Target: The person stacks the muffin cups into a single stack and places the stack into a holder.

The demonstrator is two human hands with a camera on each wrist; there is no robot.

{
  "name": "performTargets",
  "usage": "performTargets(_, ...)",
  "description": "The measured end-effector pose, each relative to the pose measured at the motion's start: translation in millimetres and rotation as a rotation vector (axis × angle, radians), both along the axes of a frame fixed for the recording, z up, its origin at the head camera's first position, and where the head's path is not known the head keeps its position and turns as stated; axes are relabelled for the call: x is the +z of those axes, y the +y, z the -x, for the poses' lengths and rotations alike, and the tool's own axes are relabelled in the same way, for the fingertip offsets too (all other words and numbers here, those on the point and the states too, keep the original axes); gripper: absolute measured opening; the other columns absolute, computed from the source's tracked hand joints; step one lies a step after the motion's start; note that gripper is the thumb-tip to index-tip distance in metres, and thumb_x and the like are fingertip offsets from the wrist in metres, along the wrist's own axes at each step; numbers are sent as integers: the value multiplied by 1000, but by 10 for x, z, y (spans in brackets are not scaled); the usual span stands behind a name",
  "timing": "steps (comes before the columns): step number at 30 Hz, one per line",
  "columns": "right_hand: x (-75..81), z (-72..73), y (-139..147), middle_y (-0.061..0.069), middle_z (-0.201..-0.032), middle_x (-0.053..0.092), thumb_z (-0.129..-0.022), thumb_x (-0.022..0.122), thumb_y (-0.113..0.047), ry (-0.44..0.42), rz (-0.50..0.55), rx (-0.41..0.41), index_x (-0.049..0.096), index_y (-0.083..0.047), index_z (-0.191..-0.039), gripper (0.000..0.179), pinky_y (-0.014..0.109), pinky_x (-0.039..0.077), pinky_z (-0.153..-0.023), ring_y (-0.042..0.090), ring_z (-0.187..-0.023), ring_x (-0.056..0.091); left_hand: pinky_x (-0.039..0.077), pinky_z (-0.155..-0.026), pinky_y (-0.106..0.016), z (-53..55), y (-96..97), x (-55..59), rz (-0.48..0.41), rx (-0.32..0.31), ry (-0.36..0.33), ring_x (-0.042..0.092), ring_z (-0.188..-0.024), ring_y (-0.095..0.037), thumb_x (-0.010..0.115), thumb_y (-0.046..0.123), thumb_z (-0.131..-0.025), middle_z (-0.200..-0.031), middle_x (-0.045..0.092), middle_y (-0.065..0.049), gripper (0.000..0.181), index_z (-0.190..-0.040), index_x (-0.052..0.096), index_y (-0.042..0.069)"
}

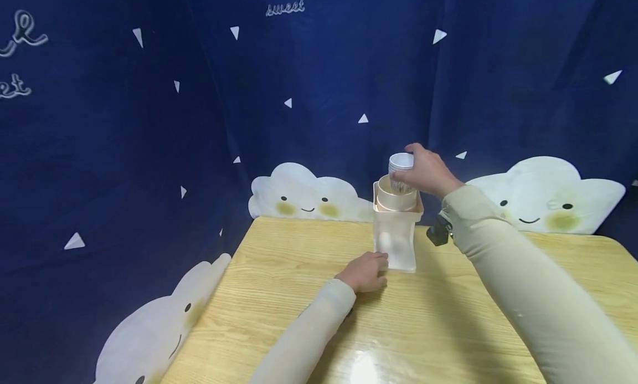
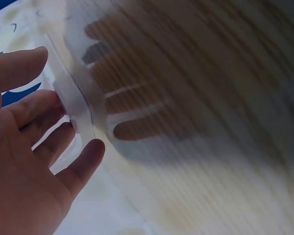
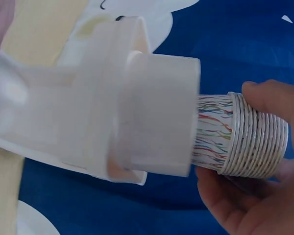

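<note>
A stack of paper cups (image 3: 257, 134) with thin coloured streaks is gripped in my right hand (image 1: 430, 172), thumb on one side and fingers on the other. The stack's narrow end sits inside the round tube of a pale plastic cup dispenser (image 1: 396, 229), while the rims stick out at the top. In the right wrist view the tube (image 3: 161, 112) hides the lowest cup's bottom. My left hand (image 1: 366, 272) is low beside the dispenser's base, its fingers loosely extended against the base edge (image 2: 78, 110). Nothing is held in that hand.
The dispenser stands on a wood-grain table (image 1: 299, 256), near its back edge. Behind the table hangs a dark blue curtain (image 1: 324, 85) with white triangles and cloud faces. A black wrist device (image 1: 438, 230) hangs below my right cuff.
</note>
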State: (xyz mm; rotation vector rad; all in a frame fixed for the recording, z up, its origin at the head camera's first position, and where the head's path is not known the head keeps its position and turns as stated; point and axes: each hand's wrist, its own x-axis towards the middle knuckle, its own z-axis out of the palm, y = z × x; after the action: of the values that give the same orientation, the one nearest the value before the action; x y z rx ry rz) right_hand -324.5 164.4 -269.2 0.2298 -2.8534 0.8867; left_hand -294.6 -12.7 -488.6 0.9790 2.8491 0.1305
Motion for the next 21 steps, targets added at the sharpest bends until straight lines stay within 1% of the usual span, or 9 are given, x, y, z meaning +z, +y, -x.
performTargets(4,-79,16,-7,33,-133,54,-85,69,-32,6,-16,-2,36,4,-145,78,56,46,-98,46,-115,55,36,-117,-26,-4,-4,3,-2,0,0,43,-144,-16,57,31,-97,-155,45,5,34,-127,63,18)
performTargets(11,-163,23,10,33,-132,55,-85,70,-33,2,-20,11,37,4,-144,78,56,46,-97,45,-113,56,31,-120,-26,-13,-8,11,16,4,-3,40,-145,-15,56,31,-97,-156,44,4,37,-131,61,17)
performTargets(15,-190,26,8,32,-132,55,-84,72,-34,-1,-27,13,38,4,-144,79,56,47,-96,45,-113,56,32,-119,-26,-5,0,-3,16,6,-1,40,-146,-15,56,32,-97,-156,44,5,38,-132,61,18)
performTargets(21,-200,29,10,31,-132,56,-83,72,-36,6,-40,13,40,3,-143,78,55,47,-96,45,-113,57,34,-118,-27,-5,7,2,15,8,6,41,-145,-16,55,32,-97,-156,44,6,34,-127,63,19)
